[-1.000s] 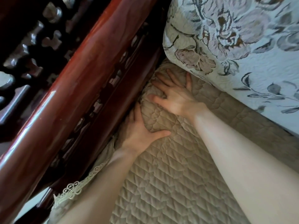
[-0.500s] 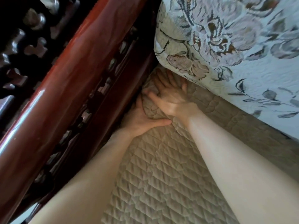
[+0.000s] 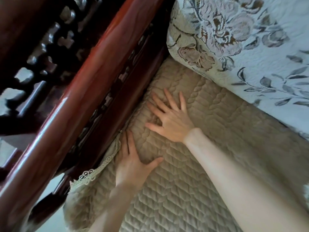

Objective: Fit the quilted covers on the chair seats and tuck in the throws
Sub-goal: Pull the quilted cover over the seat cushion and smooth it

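Pressing palm-down, the left hand is pushing the side edge of the beige quilted seat cover toward the gap beside the dark red polished wooden armrest. Its grip is slack, with fingers straight and thumb splayed, holding nothing. The right hand is lying flat further in with fingers spread, its grip likewise on nothing, flattening a puckered patch near the back corner. The cover is lying over the seat, reaching the pale floral quilted throw at the back. Cream lace trim is sticking out along the armrest side. Cover is looking mostly seated here, but the side edge and lace are needing tucking and the wrinkles smoothing. Cannot tell whether the floral throw is tucked. Other chairs are not showing.
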`<state>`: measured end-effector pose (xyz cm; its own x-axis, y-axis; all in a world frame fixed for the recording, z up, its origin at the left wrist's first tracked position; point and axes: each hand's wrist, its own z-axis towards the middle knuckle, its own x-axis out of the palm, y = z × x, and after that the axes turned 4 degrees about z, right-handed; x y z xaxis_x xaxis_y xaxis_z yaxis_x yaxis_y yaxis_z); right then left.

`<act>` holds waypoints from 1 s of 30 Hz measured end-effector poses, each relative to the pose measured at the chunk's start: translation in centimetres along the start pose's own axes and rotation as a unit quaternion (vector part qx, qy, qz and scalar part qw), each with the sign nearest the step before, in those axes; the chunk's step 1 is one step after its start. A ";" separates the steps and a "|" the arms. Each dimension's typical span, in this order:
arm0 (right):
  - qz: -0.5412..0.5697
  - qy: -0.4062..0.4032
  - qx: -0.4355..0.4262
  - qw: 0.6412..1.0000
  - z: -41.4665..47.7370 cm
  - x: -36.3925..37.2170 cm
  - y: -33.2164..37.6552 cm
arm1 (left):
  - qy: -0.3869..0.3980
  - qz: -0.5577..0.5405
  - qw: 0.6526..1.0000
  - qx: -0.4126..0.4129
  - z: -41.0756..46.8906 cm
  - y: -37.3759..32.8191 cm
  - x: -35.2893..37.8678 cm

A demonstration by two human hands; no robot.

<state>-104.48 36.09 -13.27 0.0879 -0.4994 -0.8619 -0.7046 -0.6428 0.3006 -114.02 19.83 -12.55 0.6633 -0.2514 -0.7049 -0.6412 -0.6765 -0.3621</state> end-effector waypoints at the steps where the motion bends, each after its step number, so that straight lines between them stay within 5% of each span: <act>1: 0.003 0.005 0.006 1.000 0.3 0.0 -0.1 | 0.002 -0.009 1.000 -0.004 0.4 0.0 0.1; 8: 0.011 0.021 0.028 0.999 0.9 -0.3 0.7 | 0.011 -0.059 0.998 -0.015 3.0 0.8 -0.8; 15: 0.001 0.086 -0.074 0.993 -1.9 0.4 3.9 | -0.109 0.157 0.981 0.045 -3.7 4.2 -0.5; 30: -0.047 0.166 -0.092 0.981 1.2 2.0 8.8 | 0.040 -0.007 0.999 -0.013 -1.6 6.6 -0.8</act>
<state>-111.31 30.14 -12.89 0.3924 -0.5742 -0.7185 -0.5465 -0.7739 0.3200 -118.13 14.46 -13.35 0.7014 -0.2963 -0.6483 -0.6227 -0.6973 -0.3550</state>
